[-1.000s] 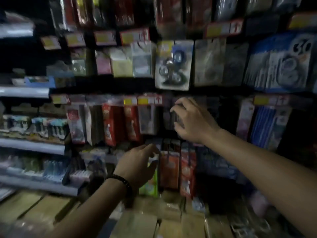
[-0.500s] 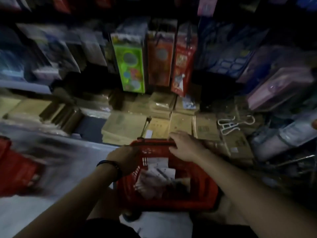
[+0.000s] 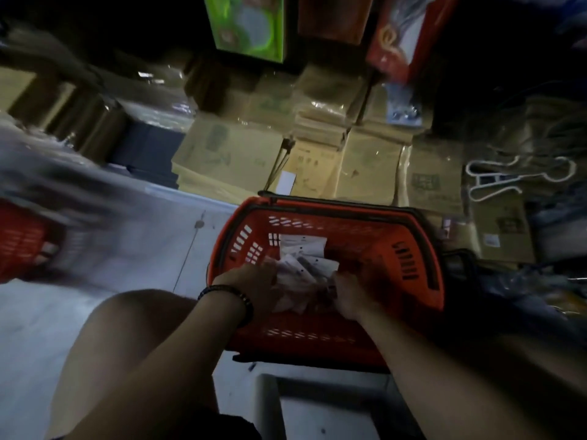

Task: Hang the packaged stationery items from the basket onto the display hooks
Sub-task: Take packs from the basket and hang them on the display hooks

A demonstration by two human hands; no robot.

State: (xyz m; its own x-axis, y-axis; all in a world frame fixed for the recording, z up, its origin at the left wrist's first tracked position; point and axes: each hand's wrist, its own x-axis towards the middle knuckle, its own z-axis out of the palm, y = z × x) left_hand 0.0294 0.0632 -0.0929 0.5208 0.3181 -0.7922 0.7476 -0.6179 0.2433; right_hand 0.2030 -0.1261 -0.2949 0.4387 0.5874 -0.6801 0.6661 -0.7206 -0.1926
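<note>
Picking packets (image 3: 301, 268) from the red basket (image 3: 425, 249)
The left hand (image 3: 254, 287) and right hand (image 3: 352, 296) are touching the pile mid-basket, grip untellable; singling out one packet is likely wisest.

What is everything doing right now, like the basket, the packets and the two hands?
Basket: upright, handles folded down, packets inside.
Packets: lying loose in a pile inside the basket.
Left hand: inside the basket, touching the packets; grip unclear.
Right hand: inside the basket, among the packets; grip unclear.
Hanger: lying flat on the brown boxes.
</note>
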